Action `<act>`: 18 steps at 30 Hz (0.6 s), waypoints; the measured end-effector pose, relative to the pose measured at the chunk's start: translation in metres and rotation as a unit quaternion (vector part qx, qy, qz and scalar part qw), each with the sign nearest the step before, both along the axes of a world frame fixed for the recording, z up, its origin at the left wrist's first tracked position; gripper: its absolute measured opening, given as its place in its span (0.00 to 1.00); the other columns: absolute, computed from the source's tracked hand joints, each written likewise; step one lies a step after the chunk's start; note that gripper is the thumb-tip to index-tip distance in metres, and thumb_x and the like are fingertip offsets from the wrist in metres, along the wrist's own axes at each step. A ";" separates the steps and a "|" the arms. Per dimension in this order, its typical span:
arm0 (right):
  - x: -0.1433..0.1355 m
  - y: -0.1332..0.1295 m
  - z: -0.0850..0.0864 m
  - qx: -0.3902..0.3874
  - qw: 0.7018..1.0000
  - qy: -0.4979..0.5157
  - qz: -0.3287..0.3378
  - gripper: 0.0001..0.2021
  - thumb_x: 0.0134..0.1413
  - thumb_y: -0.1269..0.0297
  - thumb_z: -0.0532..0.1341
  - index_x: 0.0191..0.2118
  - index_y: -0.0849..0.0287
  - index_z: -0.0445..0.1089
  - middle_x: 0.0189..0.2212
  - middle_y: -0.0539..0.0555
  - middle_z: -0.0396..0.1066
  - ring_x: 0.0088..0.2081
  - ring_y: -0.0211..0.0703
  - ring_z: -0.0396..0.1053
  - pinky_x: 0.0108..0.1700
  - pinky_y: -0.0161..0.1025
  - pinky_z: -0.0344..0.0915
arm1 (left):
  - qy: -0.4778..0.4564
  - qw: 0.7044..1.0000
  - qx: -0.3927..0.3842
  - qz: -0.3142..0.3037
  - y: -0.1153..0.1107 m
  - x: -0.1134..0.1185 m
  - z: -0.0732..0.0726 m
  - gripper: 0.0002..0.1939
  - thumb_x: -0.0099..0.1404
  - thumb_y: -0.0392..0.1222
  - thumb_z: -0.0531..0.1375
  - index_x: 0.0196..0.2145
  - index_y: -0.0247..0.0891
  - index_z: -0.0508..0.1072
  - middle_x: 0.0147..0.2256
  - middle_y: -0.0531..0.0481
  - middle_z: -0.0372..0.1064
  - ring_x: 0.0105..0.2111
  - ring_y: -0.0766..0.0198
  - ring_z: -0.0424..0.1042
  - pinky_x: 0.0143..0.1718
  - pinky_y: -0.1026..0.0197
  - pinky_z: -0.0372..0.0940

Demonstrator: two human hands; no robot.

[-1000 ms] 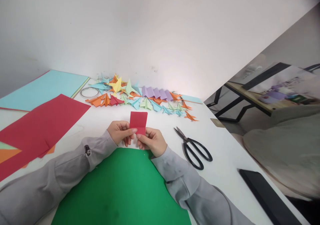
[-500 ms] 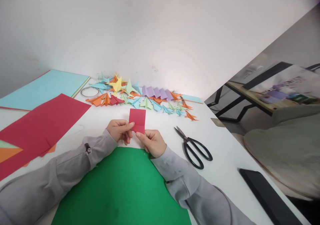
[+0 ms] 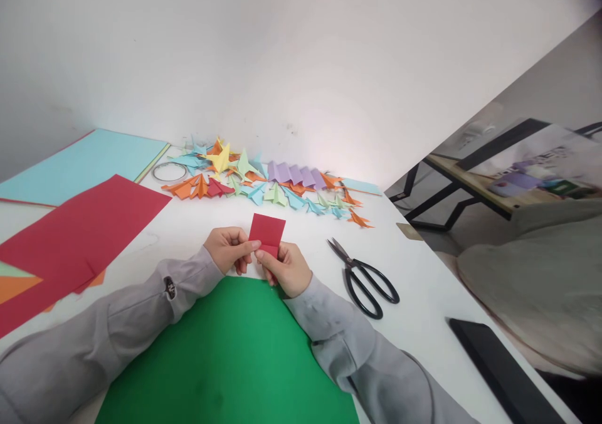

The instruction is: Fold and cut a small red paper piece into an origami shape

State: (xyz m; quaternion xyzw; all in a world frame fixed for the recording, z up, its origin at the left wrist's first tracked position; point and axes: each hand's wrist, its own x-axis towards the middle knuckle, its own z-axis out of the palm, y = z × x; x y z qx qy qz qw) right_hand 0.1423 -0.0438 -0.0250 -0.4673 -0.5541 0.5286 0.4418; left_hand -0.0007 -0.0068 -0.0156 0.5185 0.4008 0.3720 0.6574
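A small red paper piece point(image 3: 267, 229) with a crease across its lower part is held up between both hands. My left hand point(image 3: 231, 248) pinches its lower left edge between thumb and fingers. On the lower right, my right hand point(image 3: 288, 267) grips the same piece, thumb in front and the fingers partly hidden. Both thumb tips are close together near the crease. Beneath the hands, the large green sheet point(image 3: 230, 349) lies on the white table point(image 3: 414, 342).
Black-handled scissors point(image 3: 362, 278) lie right of the hands. Folded colourful paper shapes point(image 3: 277, 192) line the wall side, beside a wire ring point(image 3: 169, 172). Large red point(image 3: 94, 223) and light blue sheets point(image 3: 84, 164) are at left; a black object point(image 3: 498, 367) is at right.
The red piece has shifted slightly right and tilted, its top edge now sloping down to the right. My left hand has moved a little to the right with it.
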 end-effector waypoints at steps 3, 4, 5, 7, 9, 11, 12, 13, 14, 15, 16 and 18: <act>-0.001 0.001 0.000 -0.018 1.000 0.000 0.000 0.22 0.42 0.45 0.60 0.14 0.59 0.60 0.06 0.44 0.57 0.08 0.29 0.52 0.12 0.30 0.48 | -0.011 1.000 0.002 0.013 0.000 0.000 -0.001 0.18 0.42 0.47 0.68 0.15 0.34 0.64 0.11 0.55 0.64 0.09 0.72 0.61 0.08 0.71 0.55; -0.002 0.002 0.000 -0.027 1.000 -0.001 -0.001 0.22 0.42 0.45 0.60 0.14 0.59 0.60 0.06 0.45 0.58 0.08 0.29 0.52 0.11 0.30 0.48 | -0.013 1.000 0.002 0.015 0.000 0.000 -0.001 0.18 0.42 0.47 0.68 0.15 0.34 0.64 0.11 0.55 0.64 0.09 0.72 0.61 0.08 0.71 0.55; -0.002 0.002 0.000 -0.034 0.999 -0.003 -0.002 0.23 0.41 0.44 0.60 0.14 0.59 0.60 0.06 0.45 0.58 0.08 0.29 0.53 0.11 0.29 0.48 | -0.014 1.000 0.002 0.019 0.000 0.000 -0.002 0.18 0.42 0.47 0.68 0.15 0.34 0.64 0.11 0.55 0.64 0.09 0.72 0.61 0.08 0.71 0.55; -0.002 0.003 0.001 -0.043 0.999 -0.005 -0.005 0.23 0.41 0.44 0.60 0.14 0.59 0.60 0.06 0.45 0.58 0.08 0.29 0.53 0.11 0.29 0.48 | -0.017 0.999 0.004 0.030 0.000 0.001 -0.002 0.19 0.42 0.48 0.68 0.15 0.34 0.64 0.11 0.55 0.64 0.09 0.72 0.61 0.08 0.71 0.56; -0.003 0.002 0.001 -0.042 0.999 -0.004 -0.013 0.24 0.41 0.43 0.60 0.13 0.59 0.60 0.05 0.44 0.57 0.08 0.29 0.52 0.11 0.29 0.48 | -0.022 0.999 0.003 0.045 0.000 0.001 -0.003 0.19 0.42 0.48 0.68 0.15 0.34 0.64 0.11 0.55 0.64 0.09 0.72 0.61 0.08 0.71 0.56; -0.003 0.002 0.001 -0.035 0.999 -0.005 -0.020 0.24 0.43 0.43 0.59 0.13 0.59 0.59 0.05 0.44 0.56 0.08 0.29 0.52 0.11 0.29 0.47 | -0.026 0.998 -0.001 0.051 0.001 0.001 -0.004 0.19 0.42 0.48 0.68 0.15 0.34 0.63 0.11 0.55 0.64 0.09 0.72 0.61 0.08 0.70 0.56; -0.003 0.002 0.002 -0.033 0.999 -0.008 -0.024 0.25 0.43 0.43 0.59 0.12 0.59 0.58 0.04 0.44 0.56 0.08 0.29 0.52 0.11 0.29 0.47 | -0.029 0.998 -0.004 0.051 0.001 0.001 -0.005 0.19 0.41 0.48 0.68 0.15 0.34 0.63 0.11 0.55 0.64 0.08 0.72 0.61 0.09 0.70 0.56; -0.003 0.001 0.002 -0.032 0.999 -0.013 -0.029 0.25 0.44 0.43 0.59 0.11 0.58 0.57 0.04 0.45 0.55 0.08 0.28 0.52 0.11 0.29 0.47 | -0.036 0.998 -0.009 0.052 0.002 0.001 -0.005 0.20 0.41 0.49 0.69 0.15 0.34 0.63 0.11 0.55 0.64 0.09 0.72 0.61 0.09 0.70 0.56; -0.003 0.001 0.002 -0.032 0.999 -0.021 -0.035 0.26 0.45 0.43 0.58 0.10 0.58 0.57 0.04 0.45 0.55 0.07 0.28 0.52 0.11 0.29 0.47 | -0.044 0.997 -0.014 0.056 0.003 0.001 -0.005 0.20 0.41 0.49 0.68 0.15 0.34 0.63 0.11 0.55 0.64 0.09 0.72 0.61 0.09 0.70 0.56; -0.003 0.000 0.002 -0.032 0.998 -0.027 -0.040 0.27 0.45 0.43 0.58 0.10 0.58 0.56 0.04 0.45 0.55 0.07 0.28 0.51 0.12 0.29 0.46 | -0.052 0.997 -0.021 0.061 0.003 0.000 -0.005 0.20 0.41 0.50 0.68 0.15 0.34 0.63 0.12 0.55 0.64 0.09 0.72 0.61 0.09 0.70 0.56; -0.003 0.000 0.002 -0.032 0.998 -0.031 -0.046 0.27 0.45 0.43 0.58 0.09 0.58 0.55 0.03 0.45 0.55 0.07 0.28 0.51 0.12 0.29 0.46 | -0.059 0.996 -0.028 0.066 0.004 0.000 -0.006 0.21 0.41 0.50 0.68 0.15 0.34 0.63 0.12 0.55 0.64 0.09 0.72 0.61 0.09 0.69 0.56; -0.003 0.000 0.001 -0.031 0.998 -0.025 -0.056 0.27 0.43 0.43 0.59 0.10 0.58 0.56 0.04 0.45 0.55 0.08 0.28 0.51 0.12 0.29 0.47 | -0.069 0.994 -0.041 0.076 0.005 0.000 -0.005 0.20 0.41 0.50 0.68 0.15 0.34 0.63 0.12 0.55 0.64 0.09 0.72 0.61 0.09 0.69 0.56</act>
